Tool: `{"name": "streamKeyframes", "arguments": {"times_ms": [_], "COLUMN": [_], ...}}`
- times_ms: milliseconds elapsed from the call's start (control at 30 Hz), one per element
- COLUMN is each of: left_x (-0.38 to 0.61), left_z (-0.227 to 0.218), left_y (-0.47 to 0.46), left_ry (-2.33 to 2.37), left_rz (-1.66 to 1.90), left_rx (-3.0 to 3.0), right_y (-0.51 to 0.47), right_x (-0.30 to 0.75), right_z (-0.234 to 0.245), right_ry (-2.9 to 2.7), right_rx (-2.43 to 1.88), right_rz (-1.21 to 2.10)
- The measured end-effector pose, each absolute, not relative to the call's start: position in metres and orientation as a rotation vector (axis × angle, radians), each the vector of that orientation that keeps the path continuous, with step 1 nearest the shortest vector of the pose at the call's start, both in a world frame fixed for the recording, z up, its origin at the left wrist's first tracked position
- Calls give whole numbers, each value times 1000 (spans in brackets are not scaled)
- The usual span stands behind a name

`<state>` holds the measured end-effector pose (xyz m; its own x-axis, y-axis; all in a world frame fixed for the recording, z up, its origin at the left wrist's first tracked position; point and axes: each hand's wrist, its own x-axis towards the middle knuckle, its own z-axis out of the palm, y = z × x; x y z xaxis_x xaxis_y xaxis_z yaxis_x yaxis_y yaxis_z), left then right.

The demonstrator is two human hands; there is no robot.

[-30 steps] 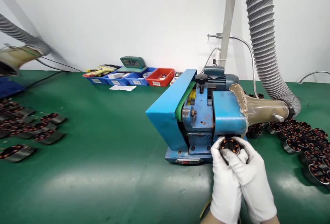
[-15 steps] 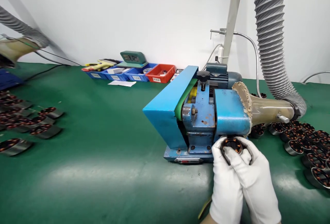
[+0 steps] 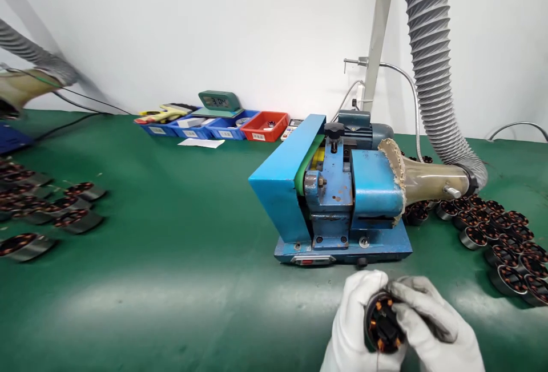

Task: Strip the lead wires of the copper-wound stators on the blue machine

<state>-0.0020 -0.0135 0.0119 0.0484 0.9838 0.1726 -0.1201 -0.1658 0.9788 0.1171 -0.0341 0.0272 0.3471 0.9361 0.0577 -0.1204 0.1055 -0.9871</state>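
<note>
A round motor stator (image 3: 387, 326) with copper windings and a dark ring is held near the table's front edge, its open face toward me. My left hand (image 3: 353, 320), in a white glove, is closed around its left side and underside. On the right rim rest the fingers of my right hand (image 3: 440, 326), also gloved, with soiled grey fingertips gripping the edge. Beyond both hands stands the blue belt grinder (image 3: 334, 218) with its green belt (image 3: 306, 169); the stator is apart from it.
Rows of similar stators (image 3: 500, 229) stand at the right, and more stators (image 3: 81, 218) at the left. A grey hose (image 3: 432, 58) joins the grinder's extraction nozzle (image 3: 428, 181). Blue bins (image 3: 231, 132), a red bin (image 3: 265, 126) and a clock (image 3: 219, 101) line the wall.
Both hands have drawn the stator away from the grinder's front, down toward me. The stator has been tilted so its face shows more, and the right hand's grip has shifted to the rim.
</note>
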Motion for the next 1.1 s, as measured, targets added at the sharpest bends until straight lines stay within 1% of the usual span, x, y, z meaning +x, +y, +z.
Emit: {"name": "streamKeyframes", "arguments": {"times_ms": [67,167,267,367,433,500,567,667,767,933,1100], "left_x": [-1,0,-1,0,2,4,4,5,12,33,45], "left_z": [17,22,19,13,14,19,26,29,20,8,19], "left_y": [-15,-20,-21,-19,-18,-17,-17,-15,-10,4,26], "left_ry": [975,1017,1003,952,934,917,898,941,1093,1166,1017], "left_rz": [1384,1478,1498,1461,1455,1481,1523,1577,1541,1431,1409], "left_rx": [1427,1589,1655,1693,1689,1700,1722,1723,1562,1138,706], "right_y": [-28,-21,-23,-25,-22,-17,-13,-14,-20,-9,21], "right_x": [125,131,127,120,117,118,122,124,113,91,94], "right_z": [30,43,54,58,58,60,62,58,48,35,37], "right_ry": [-812,-482,-362,-609,-668,-543,-334,-222,-475,-766,-906], "right_rx": [-1105,-955,-936,-1023,-1044,-969,-806,-715,-885,-1426,-1500], "right_rz": [1071,1266,1272,1252,1234,1280,1309,1182,1103,838,758]}}
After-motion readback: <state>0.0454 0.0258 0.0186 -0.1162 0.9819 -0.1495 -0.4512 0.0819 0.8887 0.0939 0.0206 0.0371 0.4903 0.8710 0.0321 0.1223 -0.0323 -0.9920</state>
